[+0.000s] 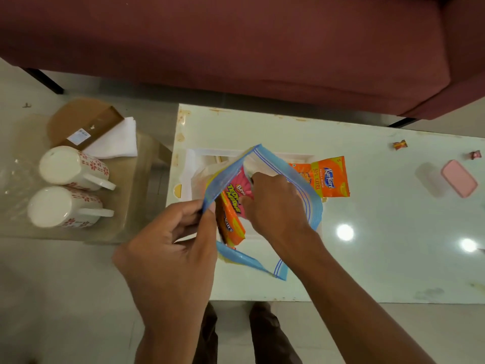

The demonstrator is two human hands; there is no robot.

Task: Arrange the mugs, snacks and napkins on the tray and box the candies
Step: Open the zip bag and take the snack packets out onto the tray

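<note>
Zip bag (pixel 301 195), clear w/ blue rim, pinched by left hand (pixel 170 248); right hand (pixel 273 203) grips pink snack pkt (pixel 240 190) inside.

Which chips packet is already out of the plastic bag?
The orange Kurkure packet lying flat on the white tray, to the right of the right hand. The pink packet and the other orange packet sit inside the zip bag.
</note>
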